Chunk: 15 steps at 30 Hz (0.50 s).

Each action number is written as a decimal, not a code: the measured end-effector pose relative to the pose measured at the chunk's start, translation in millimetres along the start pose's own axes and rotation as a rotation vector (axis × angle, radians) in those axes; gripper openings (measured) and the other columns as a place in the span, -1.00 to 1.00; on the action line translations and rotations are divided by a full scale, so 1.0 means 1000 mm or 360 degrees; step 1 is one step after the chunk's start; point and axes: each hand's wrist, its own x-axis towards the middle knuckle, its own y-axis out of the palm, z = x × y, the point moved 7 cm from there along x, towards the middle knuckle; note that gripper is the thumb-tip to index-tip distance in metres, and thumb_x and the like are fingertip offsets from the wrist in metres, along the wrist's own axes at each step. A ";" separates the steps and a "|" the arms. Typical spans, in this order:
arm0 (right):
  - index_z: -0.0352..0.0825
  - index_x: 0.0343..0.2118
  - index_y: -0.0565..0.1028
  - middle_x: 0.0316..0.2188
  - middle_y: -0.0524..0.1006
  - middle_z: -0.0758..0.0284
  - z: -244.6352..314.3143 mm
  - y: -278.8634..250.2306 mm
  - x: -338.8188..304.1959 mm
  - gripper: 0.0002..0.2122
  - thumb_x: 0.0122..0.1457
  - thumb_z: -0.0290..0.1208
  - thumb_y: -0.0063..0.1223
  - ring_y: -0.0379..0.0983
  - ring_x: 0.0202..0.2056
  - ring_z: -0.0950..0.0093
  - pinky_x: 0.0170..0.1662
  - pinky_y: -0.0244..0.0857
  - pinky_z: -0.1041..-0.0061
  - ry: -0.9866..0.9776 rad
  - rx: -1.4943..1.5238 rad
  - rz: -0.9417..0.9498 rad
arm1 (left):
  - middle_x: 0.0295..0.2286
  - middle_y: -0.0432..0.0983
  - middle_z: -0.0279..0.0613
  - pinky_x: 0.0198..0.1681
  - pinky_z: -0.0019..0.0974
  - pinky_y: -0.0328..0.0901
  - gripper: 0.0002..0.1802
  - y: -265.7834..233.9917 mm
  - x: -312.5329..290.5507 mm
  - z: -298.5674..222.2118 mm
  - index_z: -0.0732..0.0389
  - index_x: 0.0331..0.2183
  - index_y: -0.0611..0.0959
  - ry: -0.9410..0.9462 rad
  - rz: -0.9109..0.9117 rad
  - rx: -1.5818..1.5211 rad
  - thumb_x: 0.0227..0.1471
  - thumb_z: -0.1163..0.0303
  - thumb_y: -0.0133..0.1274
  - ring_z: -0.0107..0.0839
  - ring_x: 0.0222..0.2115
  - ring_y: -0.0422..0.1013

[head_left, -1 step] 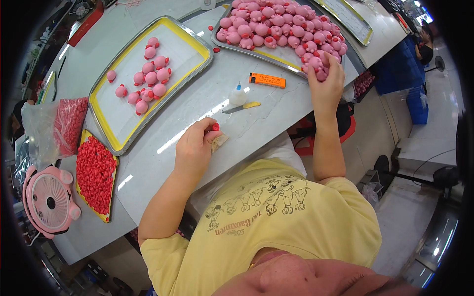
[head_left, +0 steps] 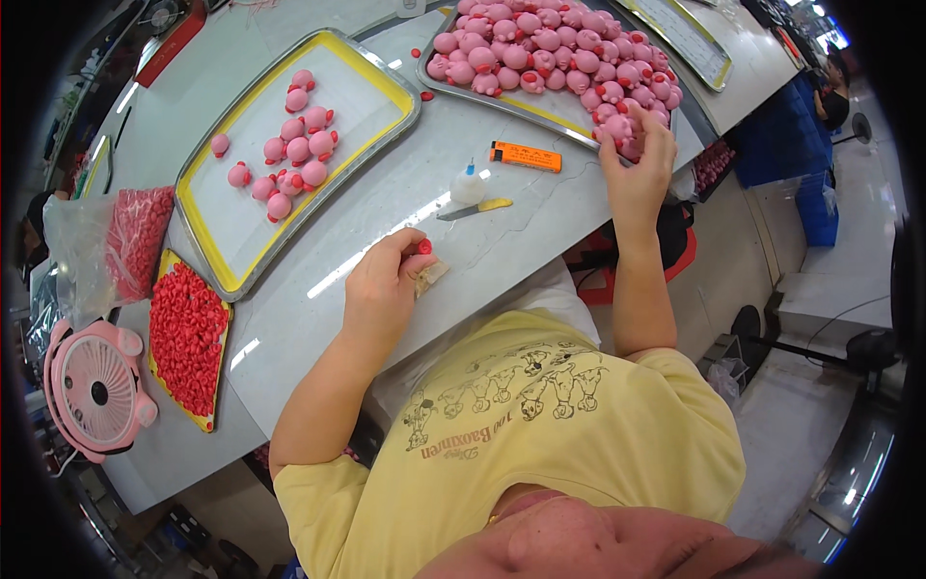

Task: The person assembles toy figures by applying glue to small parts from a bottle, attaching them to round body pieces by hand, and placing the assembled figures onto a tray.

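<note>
My left hand (head_left: 378, 291) is over the table near its front edge, its thumb and fingers pinched on a small red plastic piece (head_left: 424, 247). A tan crumpled scrap (head_left: 434, 276) lies right beside those fingertips. At the near right corner of a metal tray (head_left: 540, 118), my right hand (head_left: 644, 159) has its thumb and fingers curled round a pink toy figure (head_left: 630, 147), partly hidden by them. Many round pink figures with red parts (head_left: 569, 58) are heaped in that tray. A white dropper bottle (head_left: 467, 187) and a yellow-handled knife (head_left: 475, 209) lie between my hands.
An orange box (head_left: 526, 156) lies behind the bottle. On the left, a yellow-rimmed tray (head_left: 227, 275) holds several pink figures. Beyond it are a tray of small red pieces (head_left: 183, 338), a bag of red pieces (head_left: 137, 241) and a pink fan (head_left: 99, 391). Blue crates (head_left: 786, 135) stand off to the right.
The whole view shifts very slightly. Both hands stay in the same places, and the red piece is still in my left fingers.
</note>
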 end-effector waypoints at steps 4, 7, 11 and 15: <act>-0.38 -0.12 0.39 -0.19 0.28 0.26 0.032 -0.003 -0.025 -0.58 -0.12 -0.64 0.17 0.34 -0.29 0.53 -0.26 0.29 0.63 0.0063 0.1022 0.0298 | -0.50 0.49 -0.16 -0.43 -0.40 0.34 -0.79 0.009 0.002 0.005 0.29 -0.34 0.50 -0.0260 0.0142 -0.0300 -0.13 0.54 0.12 -0.38 -0.51 0.44; -0.44 -0.13 0.43 -0.13 0.24 0.23 0.073 -0.003 -0.051 -0.63 -0.09 -0.65 0.16 0.30 -0.25 0.51 -0.22 0.24 0.63 -0.0154 0.1364 0.0686 | -0.50 0.49 -0.17 -0.41 -0.41 0.34 -0.79 0.016 0.001 0.008 0.29 -0.33 0.51 -0.0401 0.0250 -0.0430 -0.12 0.54 0.11 -0.41 -0.51 0.43; -0.46 -0.10 0.41 -0.11 0.23 0.21 0.107 0.003 -0.064 -0.61 -0.07 -0.64 0.15 0.30 -0.25 0.48 -0.22 0.24 0.61 -0.0121 0.1613 0.0880 | -0.49 0.49 -0.18 -0.39 -0.43 0.33 -0.78 0.021 -0.005 0.016 0.28 -0.32 0.52 -0.0581 0.0390 -0.0579 -0.11 0.53 0.12 -0.43 -0.50 0.42; -0.43 -0.07 0.39 -0.14 0.29 0.20 0.129 0.012 -0.073 -0.58 -0.08 -0.68 0.13 0.34 -0.22 0.43 -0.22 0.30 0.54 -0.0354 0.1505 0.0805 | -0.47 0.50 -0.17 -0.38 -0.42 0.34 -0.77 0.017 -0.010 0.024 0.28 -0.31 0.51 -0.0566 0.0409 -0.0575 -0.11 0.53 0.11 -0.42 -0.48 0.43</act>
